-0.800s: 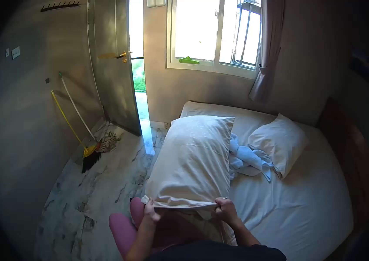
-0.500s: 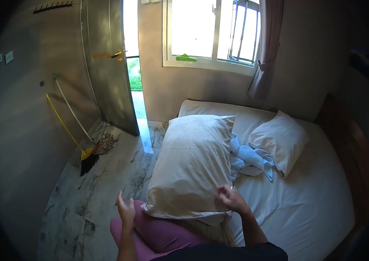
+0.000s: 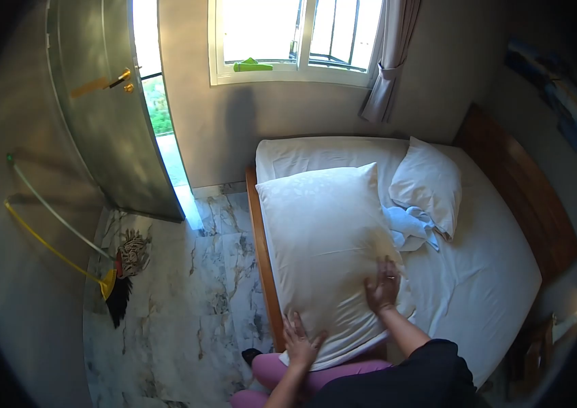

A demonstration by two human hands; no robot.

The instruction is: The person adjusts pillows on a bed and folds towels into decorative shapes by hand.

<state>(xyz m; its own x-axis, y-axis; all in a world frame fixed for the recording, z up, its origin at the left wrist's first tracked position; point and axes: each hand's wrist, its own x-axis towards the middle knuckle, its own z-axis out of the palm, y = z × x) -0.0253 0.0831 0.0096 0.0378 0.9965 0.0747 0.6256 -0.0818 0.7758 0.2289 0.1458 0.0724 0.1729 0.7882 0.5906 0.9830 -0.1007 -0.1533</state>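
Note:
A large white pillow [image 3: 322, 238] lies across the near end of the bed, its lower edge over my pink-clad legs. With fingers spread, my left hand [image 3: 303, 342] lies flat on the pillow's lower left part. My right hand [image 3: 383, 287] also rests open on it, near the right side, a ring on one finger. Beyond the right edge of this pillow is a crumpled light-blue cloth [image 3: 411, 226], partly covered. A smaller white pillow [image 3: 428, 187] leans just behind the cloth.
The bed [image 3: 486, 272] has a white sheet and a wooden headboard [image 3: 520, 183]. A door [image 3: 108, 115] stands ajar at the left. A yellow-handled broom [image 3: 117, 296] and a mop [image 3: 132, 255] lean on the left wall. A curtain [image 3: 387, 68] hangs beside the window.
Both hands, apart from the pillow's face or at its edge before, now lie flat on it. The pillow looks shifted toward the right over the bed. My view has turned right.

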